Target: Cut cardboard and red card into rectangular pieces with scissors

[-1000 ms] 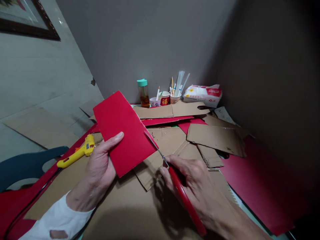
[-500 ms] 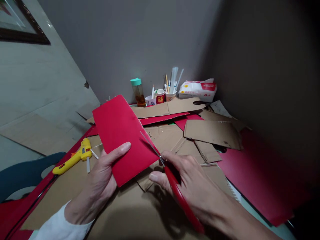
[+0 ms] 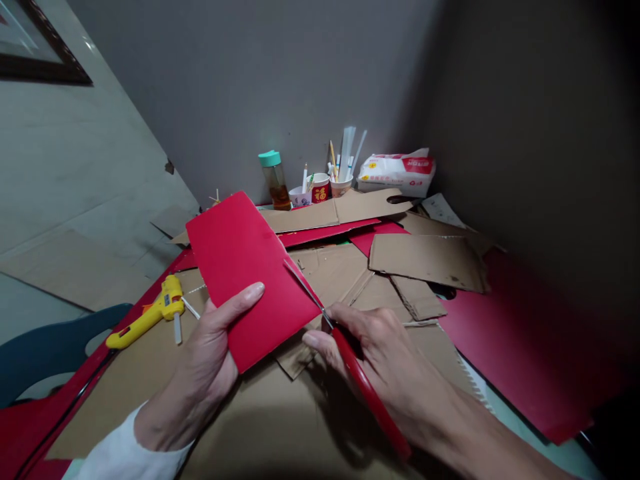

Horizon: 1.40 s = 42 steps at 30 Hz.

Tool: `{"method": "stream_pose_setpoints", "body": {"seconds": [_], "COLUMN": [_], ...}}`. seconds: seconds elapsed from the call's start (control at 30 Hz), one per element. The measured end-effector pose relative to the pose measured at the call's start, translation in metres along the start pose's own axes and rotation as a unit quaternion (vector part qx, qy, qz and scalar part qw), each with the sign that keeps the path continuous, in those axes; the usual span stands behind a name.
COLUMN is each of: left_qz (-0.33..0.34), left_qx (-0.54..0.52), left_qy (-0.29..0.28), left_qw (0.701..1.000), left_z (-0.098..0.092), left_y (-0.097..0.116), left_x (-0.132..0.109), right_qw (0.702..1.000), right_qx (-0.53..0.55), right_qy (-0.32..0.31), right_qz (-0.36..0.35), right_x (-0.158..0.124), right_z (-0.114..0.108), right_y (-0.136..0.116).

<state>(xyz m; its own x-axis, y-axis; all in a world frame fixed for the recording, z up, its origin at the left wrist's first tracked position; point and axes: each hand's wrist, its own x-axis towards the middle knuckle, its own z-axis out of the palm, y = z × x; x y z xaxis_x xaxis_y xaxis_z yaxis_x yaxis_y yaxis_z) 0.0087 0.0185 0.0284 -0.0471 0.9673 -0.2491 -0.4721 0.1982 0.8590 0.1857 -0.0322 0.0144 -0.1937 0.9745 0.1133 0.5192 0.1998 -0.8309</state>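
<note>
A red rectangular card (image 3: 245, 267) is held up over the cardboard by my left hand (image 3: 213, 360), its thumb lying on the card's face and its fingers behind. My right hand (image 3: 380, 353) is wrapped round the handles of red scissors (image 3: 367, 390). The scissor blades lie along the card's right edge near its lower right corner, one of them in front of the card. Part of the handles is hidden by my right hand.
A yellow glue gun (image 3: 150, 317) lies at the left. Cardboard pieces (image 3: 427, 260) cover the middle, with a red sheet (image 3: 520, 353) at the right. Behind stand a bottle (image 3: 275, 183), cups of sticks (image 3: 341, 185) and a tissue pack (image 3: 397, 175). A blue chair (image 3: 45, 347) is at far left.
The scissor blades look closer together and nearer the card's right edge. The view has shifted slightly. Both hands keep their hold.
</note>
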Motion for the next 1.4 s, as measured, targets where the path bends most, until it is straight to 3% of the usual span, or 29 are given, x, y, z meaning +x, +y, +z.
{"method": "stream_pose_setpoints", "body": {"seconds": [0.17, 0.33, 0.7, 0.83, 1.13, 1.3, 1.4], "left_qz": [0.002, -0.032, -0.037, -0.058, -0.025, 0.006, 0.031], "left_qx": [0.009, 0.022, 0.017, 0.022, 0.031, 0.038, 0.043], "left_qy": [-0.004, -0.005, 0.019, 0.004, -0.004, -0.049, -0.037], "left_qw": [1.000, 0.999, 0.999, 0.998, 0.999, 0.998, 0.998], "left_z": [0.001, 0.003, 0.006, 0.009, 0.005, 0.003, 0.002], "left_y": [-0.001, -0.001, 0.004, 0.007, 0.001, 0.000, -0.001], "left_x": [-0.004, -0.011, -0.017, -0.018, -0.016, -0.015, -0.014], "right_qw": [0.998, 0.995, 0.997, 0.997, 1.000, 1.000, 1.000], "right_qx": [0.030, 0.012, 0.027, 0.041, 0.000, -0.014, -0.012], "right_qy": [-0.038, 0.000, -0.018, -0.029, -0.010, 0.015, 0.005], "right_qz": [0.050, 0.095, 0.069, 0.063, 0.030, -0.006, -0.016], "right_x": [0.003, 0.000, -0.002, -0.005, 0.000, 0.003, 0.006], "right_z": [-0.004, -0.006, -0.008, -0.009, -0.004, 0.001, 0.004], "right_y": [-0.004, -0.006, -0.002, -0.004, -0.004, 0.003, 0.009]}}
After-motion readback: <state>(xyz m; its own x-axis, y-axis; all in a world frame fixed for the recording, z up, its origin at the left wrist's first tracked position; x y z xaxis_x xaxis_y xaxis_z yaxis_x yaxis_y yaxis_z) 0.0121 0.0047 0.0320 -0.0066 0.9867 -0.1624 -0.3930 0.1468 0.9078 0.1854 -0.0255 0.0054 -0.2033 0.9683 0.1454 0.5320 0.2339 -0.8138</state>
